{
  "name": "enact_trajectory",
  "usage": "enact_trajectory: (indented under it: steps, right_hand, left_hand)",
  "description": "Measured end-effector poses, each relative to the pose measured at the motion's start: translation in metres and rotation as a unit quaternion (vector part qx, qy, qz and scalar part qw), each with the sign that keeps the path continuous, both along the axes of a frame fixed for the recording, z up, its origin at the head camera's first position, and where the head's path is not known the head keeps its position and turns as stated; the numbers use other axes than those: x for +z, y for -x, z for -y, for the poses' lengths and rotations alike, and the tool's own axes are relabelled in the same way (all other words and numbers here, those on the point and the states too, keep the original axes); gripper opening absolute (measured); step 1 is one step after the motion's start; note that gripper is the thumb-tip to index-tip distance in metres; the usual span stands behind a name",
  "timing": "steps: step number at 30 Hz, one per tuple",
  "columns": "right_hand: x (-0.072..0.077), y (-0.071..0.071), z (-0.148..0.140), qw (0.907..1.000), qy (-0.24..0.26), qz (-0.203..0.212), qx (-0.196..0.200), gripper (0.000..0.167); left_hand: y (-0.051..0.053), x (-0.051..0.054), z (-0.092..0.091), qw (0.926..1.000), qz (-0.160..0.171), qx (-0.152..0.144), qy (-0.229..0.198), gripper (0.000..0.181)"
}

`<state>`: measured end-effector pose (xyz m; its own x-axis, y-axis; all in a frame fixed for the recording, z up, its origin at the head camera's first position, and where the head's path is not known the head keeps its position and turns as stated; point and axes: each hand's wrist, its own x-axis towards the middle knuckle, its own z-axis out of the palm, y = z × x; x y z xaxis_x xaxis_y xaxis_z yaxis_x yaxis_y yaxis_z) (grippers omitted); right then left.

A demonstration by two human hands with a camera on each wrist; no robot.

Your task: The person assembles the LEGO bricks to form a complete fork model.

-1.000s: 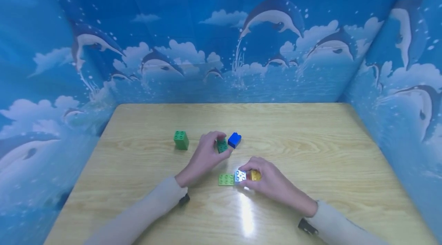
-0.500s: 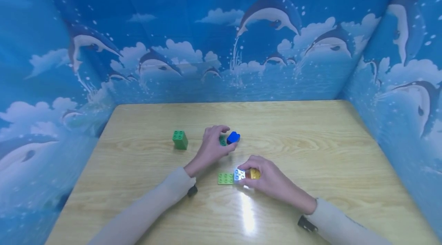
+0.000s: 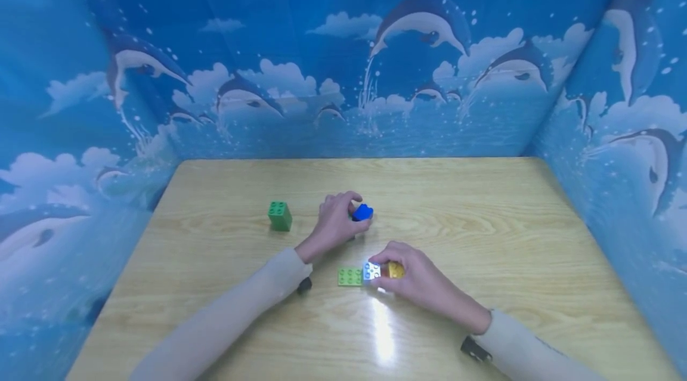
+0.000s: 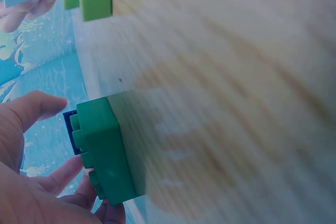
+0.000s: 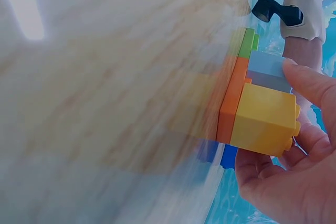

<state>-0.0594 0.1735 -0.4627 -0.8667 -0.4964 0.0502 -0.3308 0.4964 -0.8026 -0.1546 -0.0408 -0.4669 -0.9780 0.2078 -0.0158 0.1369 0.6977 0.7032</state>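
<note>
My left hand point(image 3: 337, 219) reaches around a dark blue brick point(image 3: 362, 212), thumb on the near side and fingers on the far side, with gaps showing. Under this hand stands a dark green brick point(image 4: 105, 150), mostly hidden in the head view. My right hand point(image 3: 410, 270) pinches a light blue brick point(image 3: 371, 271) between thumb and fingers. That brick sits on an orange plate point(image 5: 231, 103), beside a yellow brick point(image 5: 265, 119) on the same plate. A light green studded plate point(image 3: 350, 277) lies against the left end of this group.
A tall green block point(image 3: 279, 216) stands on the wooden table point(image 3: 461, 202), left of the left hand. Dolphin-print cloth point(image 3: 268, 41) encloses the table at the back and sides. Light glares off the table near the front.
My left hand has moved right and slightly away, from the dark green brick to around the dark blue brick. The right hand stays on the light blue brick.
</note>
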Motion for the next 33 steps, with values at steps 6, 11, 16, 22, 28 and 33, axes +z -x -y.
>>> enact_trajectory:
  steps: [6, 11, 16, 22, 28, 33]
  right_hand:
    - [0.0, 0.0, 0.0, 0.9999, 0.003, 0.009, -0.004, 0.035]
    - [0.001, 0.001, 0.0, 0.9999, 0.001, 0.011, -0.001, 0.035]
    - [-0.001, 0.001, 0.0, 0.9999, 0.009, 0.004, 0.002, 0.033]
    - [-0.003, 0.0, 0.0, 0.9999, 0.012, 0.008, 0.002, 0.033]
    - [-0.001, 0.0, 0.0, 0.9999, 0.007, 0.015, 0.001, 0.033]
    - [0.0, 0.0, 0.0, 0.9996, 0.0, 0.027, -0.005, 0.034]
  left_hand:
    - [0.005, 0.0, -0.002, 0.9997, -0.006, -0.013, 0.02, 0.047]
    - [0.009, 0.002, -0.002, 0.9992, -0.013, -0.03, 0.023, 0.04]
    - [0.012, 0.006, 0.0, 0.9983, -0.014, -0.051, 0.024, 0.029]
    - [0.014, 0.009, 0.0, 0.9987, -0.007, -0.049, 0.009, 0.022]
    - [0.013, 0.012, 0.002, 0.9992, 0.018, -0.031, -0.018, 0.023]
    - [0.011, 0.015, 0.003, 0.9976, 0.037, -0.022, -0.055, 0.024]
